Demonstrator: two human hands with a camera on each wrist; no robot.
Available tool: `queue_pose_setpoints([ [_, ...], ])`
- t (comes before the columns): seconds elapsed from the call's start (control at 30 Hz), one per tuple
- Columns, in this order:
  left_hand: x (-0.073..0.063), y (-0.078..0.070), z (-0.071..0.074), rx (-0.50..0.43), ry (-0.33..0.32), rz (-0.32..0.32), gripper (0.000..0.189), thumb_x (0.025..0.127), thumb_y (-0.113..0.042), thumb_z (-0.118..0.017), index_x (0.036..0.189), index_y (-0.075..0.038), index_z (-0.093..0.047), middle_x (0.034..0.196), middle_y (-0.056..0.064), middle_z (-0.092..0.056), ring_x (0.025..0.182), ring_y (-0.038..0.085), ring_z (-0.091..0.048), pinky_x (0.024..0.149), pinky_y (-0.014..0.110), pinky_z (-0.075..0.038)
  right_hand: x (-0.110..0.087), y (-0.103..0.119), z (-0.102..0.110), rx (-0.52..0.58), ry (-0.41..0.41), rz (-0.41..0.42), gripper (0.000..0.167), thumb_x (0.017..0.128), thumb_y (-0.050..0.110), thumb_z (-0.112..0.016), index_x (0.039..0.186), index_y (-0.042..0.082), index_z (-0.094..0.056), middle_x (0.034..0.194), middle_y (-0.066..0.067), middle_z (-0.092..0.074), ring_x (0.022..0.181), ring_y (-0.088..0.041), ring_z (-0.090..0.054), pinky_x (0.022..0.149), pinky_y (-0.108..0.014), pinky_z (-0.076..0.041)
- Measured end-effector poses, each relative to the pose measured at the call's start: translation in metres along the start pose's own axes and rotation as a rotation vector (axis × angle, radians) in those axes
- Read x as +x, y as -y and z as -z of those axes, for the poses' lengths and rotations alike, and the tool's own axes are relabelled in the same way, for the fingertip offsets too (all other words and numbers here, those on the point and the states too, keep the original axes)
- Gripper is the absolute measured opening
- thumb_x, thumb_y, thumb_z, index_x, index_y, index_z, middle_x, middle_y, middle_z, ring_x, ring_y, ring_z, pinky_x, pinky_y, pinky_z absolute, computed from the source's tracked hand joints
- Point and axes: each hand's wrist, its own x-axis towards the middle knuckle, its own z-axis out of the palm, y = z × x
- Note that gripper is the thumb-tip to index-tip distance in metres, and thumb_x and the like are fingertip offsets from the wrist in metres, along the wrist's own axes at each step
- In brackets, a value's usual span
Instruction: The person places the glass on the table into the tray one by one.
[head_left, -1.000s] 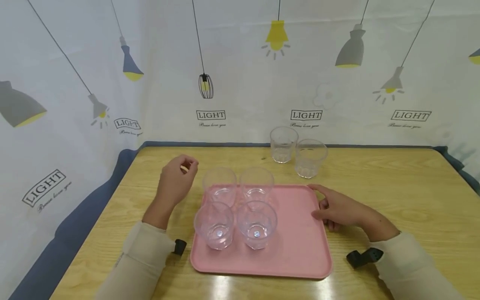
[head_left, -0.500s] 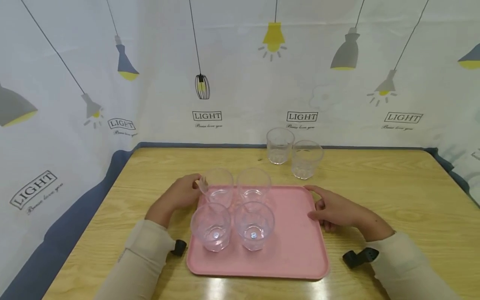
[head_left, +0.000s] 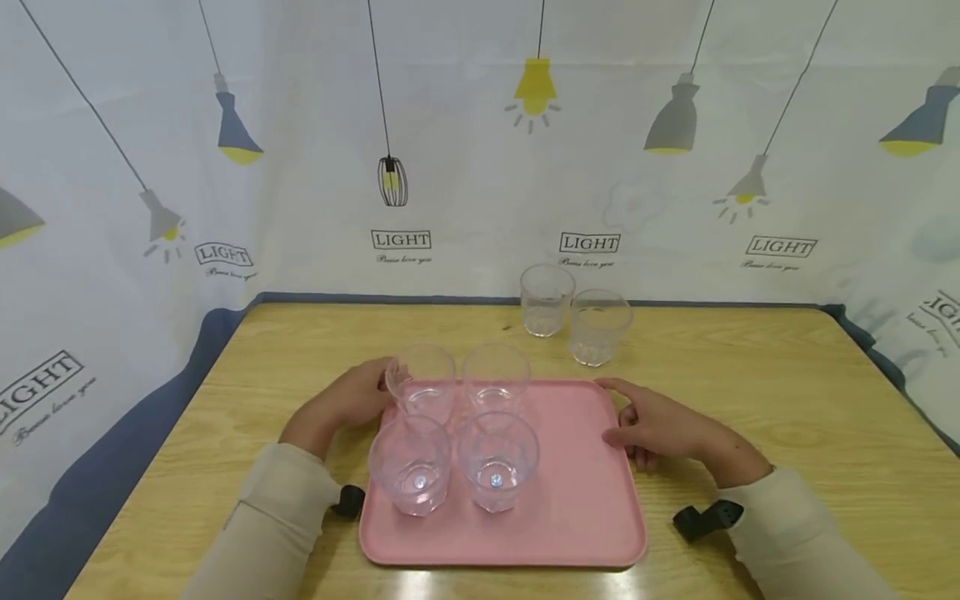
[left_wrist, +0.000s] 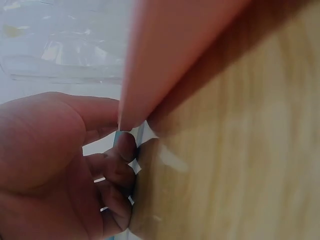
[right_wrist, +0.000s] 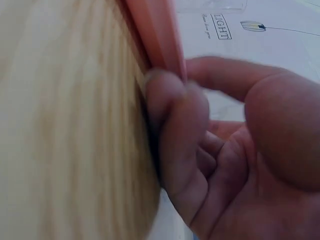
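Observation:
A pink rectangular tray lies on the wooden table, bearing several clear tumblers that stand upright over its left and middle part. At the tray's left edge, behind the far left tumbler, is my left hand. The left wrist view has its thumb on the rim and its fingers curled low beside the table. My right hand pinches the right edge near the far corner. In the right wrist view, the thumb is on the tray's rim and curled fingers meet it from below.
Two more clear tumblers, one at the back and one slightly nearer, stand on the table behind the tray. A white cloth printed with lamps hangs along the back and sides.
My left hand has come down from above the table to the tray's left edge and now grips it. My right hand keeps its hold. The head view has shifted slightly.

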Motion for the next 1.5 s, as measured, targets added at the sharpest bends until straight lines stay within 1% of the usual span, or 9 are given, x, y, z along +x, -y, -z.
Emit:
queue_pose_setpoints([
  [0.13, -0.004, 0.004, -0.001, -0.03, 0.017, -0.008, 0.023, 0.096, -0.023, -0.063, 0.117, -0.012, -0.063, 0.125, 0.011, -0.065, 0.123, 0.031, -0.057, 0.11, 0.054, -0.041, 0.0, 0.004, -0.001, 0.026, -0.075, -0.037, 0.075, 0.098, 0.026, -0.065, 0.157, 0.009, -0.021, 0.075, -0.012, -0.062, 0.051, -0.023, -0.064, 0.049, -0.042, -0.057],
  [0.23, -0.007, 0.005, -0.001, -0.055, 0.031, -0.014, 0.036, 0.098, -0.025, -0.061, 0.131, -0.011, -0.06, 0.137, 0.014, -0.06, 0.136, 0.036, -0.05, 0.115, 0.056, -0.036, -0.002, 0.01, 0.001, 0.013, -0.228, -0.032, 0.07, 0.098, 0.033, -0.066, 0.154, 0.011, -0.031, 0.086, -0.016, -0.062, 0.059, -0.027, -0.067, 0.053, -0.043, -0.058],
  [0.37, -0.01, 0.002, -0.001, -0.089, 0.04, -0.016, 0.041, 0.101, -0.025, -0.057, 0.139, -0.009, -0.056, 0.143, 0.015, -0.056, 0.14, 0.038, -0.045, 0.117, 0.057, -0.032, -0.003, 0.023, 0.009, -0.088, -0.481, 0.033, 0.068, 0.097, 0.039, -0.065, 0.153, 0.012, -0.036, 0.113, -0.021, -0.059, 0.093, -0.034, -0.068, 0.07, -0.044, -0.06],
  [0.5, -0.012, 0.0, 0.001, -0.103, 0.052, -0.061, 0.038, 0.102, -0.023, -0.054, 0.136, -0.005, -0.056, 0.137, 0.016, -0.059, 0.137, 0.037, -0.048, 0.116, 0.057, -0.034, 0.001, 0.036, 0.023, -0.225, -0.606, 0.101, 0.078, 0.097, 0.037, -0.066, 0.157, 0.009, -0.026, 0.141, -0.028, -0.044, 0.127, -0.044, -0.049, 0.094, -0.058, -0.052],
  [0.67, -0.012, 0.0, 0.003, -0.107, 0.068, -0.093, 0.035, 0.102, -0.023, -0.052, 0.132, -0.004, -0.058, 0.134, 0.017, -0.061, 0.135, 0.039, -0.049, 0.115, 0.058, -0.034, 0.015, 0.044, 0.037, -0.403, -0.576, 0.082, 0.093, 0.092, 0.042, -0.071, 0.16, 0.007, -0.017, 0.156, -0.03, -0.026, 0.142, -0.049, -0.029, 0.106, -0.067, -0.037],
  [0.83, -0.01, 0.005, 0.004, -0.105, 0.071, -0.081, 0.032, 0.103, -0.023, -0.053, 0.129, -0.007, -0.059, 0.135, 0.016, -0.06, 0.136, 0.037, -0.049, 0.116, 0.057, -0.034, 0.031, 0.046, 0.043, -0.476, -0.536, 0.057, 0.1, 0.089, 0.049, -0.072, 0.16, 0.007, -0.016, 0.159, -0.029, -0.023, 0.146, -0.048, -0.025, 0.113, -0.068, -0.028],
  [1.07, -0.008, 0.005, 0.004, -0.104, 0.073, -0.074, 0.041, 0.103, -0.025, -0.053, 0.14, -0.008, -0.054, 0.143, 0.016, -0.056, 0.14, 0.038, -0.044, 0.117, 0.058, -0.032, 0.046, 0.049, 0.046, -0.458, -0.504, 0.012, 0.101, 0.091, 0.048, -0.07, 0.161, 0.006, -0.01, 0.159, -0.032, -0.02, 0.144, -0.049, -0.027, 0.112, -0.067, -0.031],
  [1.27, -0.006, 0.003, 0.003, -0.111, 0.068, -0.066, 0.043, 0.102, -0.027, -0.054, 0.142, -0.01, -0.053, 0.144, 0.014, -0.056, 0.141, 0.036, -0.044, 0.118, 0.056, -0.031, 0.053, 0.05, 0.049, -0.426, -0.483, 0.005, 0.101, 0.092, 0.046, -0.069, 0.16, 0.004, -0.007, 0.157, -0.033, -0.022, 0.135, -0.047, -0.042, 0.103, -0.061, -0.044],
  [1.5, -0.004, 0.0, 0.002, -0.11, 0.056, -0.078, 0.044, 0.102, -0.024, -0.055, 0.143, -0.01, -0.052, 0.145, 0.015, -0.055, 0.141, 0.037, -0.044, 0.118, 0.056, -0.031, 0.055, 0.05, 0.051, -0.397, -0.482, -0.018, 0.101, 0.093, 0.041, -0.07, 0.16, 0.004, -0.004, 0.155, -0.034, -0.024, 0.13, -0.048, -0.049, 0.095, -0.056, -0.052],
])
